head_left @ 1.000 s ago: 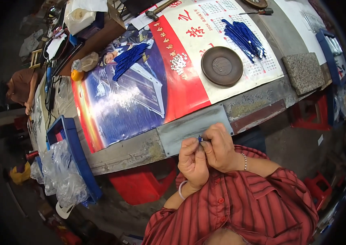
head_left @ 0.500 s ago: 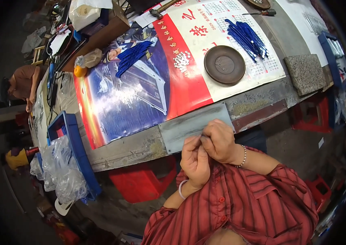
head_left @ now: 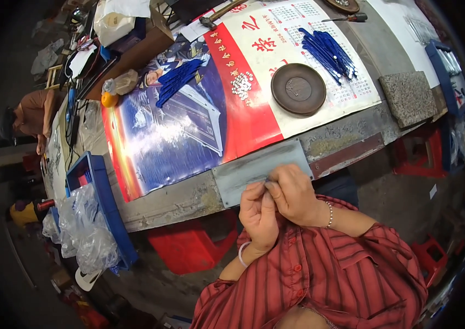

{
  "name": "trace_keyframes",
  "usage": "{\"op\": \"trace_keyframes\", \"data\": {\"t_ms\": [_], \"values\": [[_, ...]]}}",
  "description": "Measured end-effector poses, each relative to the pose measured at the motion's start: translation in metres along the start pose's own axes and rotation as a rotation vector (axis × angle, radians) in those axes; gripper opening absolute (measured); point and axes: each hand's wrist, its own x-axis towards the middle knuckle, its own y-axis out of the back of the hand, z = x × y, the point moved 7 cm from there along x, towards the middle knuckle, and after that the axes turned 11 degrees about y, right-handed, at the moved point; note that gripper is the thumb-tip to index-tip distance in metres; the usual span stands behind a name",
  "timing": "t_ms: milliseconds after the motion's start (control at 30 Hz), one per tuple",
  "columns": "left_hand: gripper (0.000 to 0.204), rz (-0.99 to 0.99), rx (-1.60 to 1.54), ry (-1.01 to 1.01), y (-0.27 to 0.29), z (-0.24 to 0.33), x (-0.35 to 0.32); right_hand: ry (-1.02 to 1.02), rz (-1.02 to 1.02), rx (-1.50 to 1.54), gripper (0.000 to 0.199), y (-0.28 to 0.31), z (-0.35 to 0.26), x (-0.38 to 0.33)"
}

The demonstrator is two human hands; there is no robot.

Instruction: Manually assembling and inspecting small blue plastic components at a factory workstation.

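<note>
Both hands meet in front of my chest, over the near edge of a grey metal plate (head_left: pixel 238 178). My left hand (head_left: pixel 258 215) is closed, thumb against fingers, in a pinch. My right hand (head_left: pixel 292 192) pinches right against it; a small dark bit shows between the fingertips, too small to name. Beyond the plate, a round brown dish (head_left: pixel 298 89) rests on a large printed calendar sheet (head_left: pixel 249 129). A bundle of blue cords (head_left: pixel 328 55) lies past the dish, and a second blue bundle (head_left: pixel 178 82) lies farther left. Between them is a cluster of small white beads (head_left: pixel 241 86).
A blue bin (head_left: pixel 103 203) with clear plastic bags (head_left: pixel 85 225) stands at the left. A stone block (head_left: pixel 408 98) and another blue bin (head_left: pixel 449 77) are at the right. A hammer (head_left: pixel 210 21) and a screwdriver (head_left: pixel 356 18) lie at the back. A person (head_left: pixel 32 112) sits far left.
The hands stay pressed together, with the fingertips shifted slightly and the right hand a little lower. The bench scene has moved slightly in the picture. Nothing on the bench has visibly been moved.
</note>
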Motion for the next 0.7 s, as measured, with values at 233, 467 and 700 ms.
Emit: {"op": "trace_keyframes", "data": {"t_ms": [233,467,700], "values": [[0.024,-0.362,-0.837,0.954,-0.014,-0.003,0.004,-0.66,-0.086,0.9,0.037,-0.003,0.055,-0.022],[0.028,-0.336,-1.16,1.097,-0.014,-0.007,0.006,-0.491,-0.14,0.626,0.03,0.019,0.056,-0.023],[0.029,-0.33,-1.097,1.096,-0.018,-0.006,0.013,-0.323,-0.218,0.444,0.012,0.03,0.044,-0.012]]}}
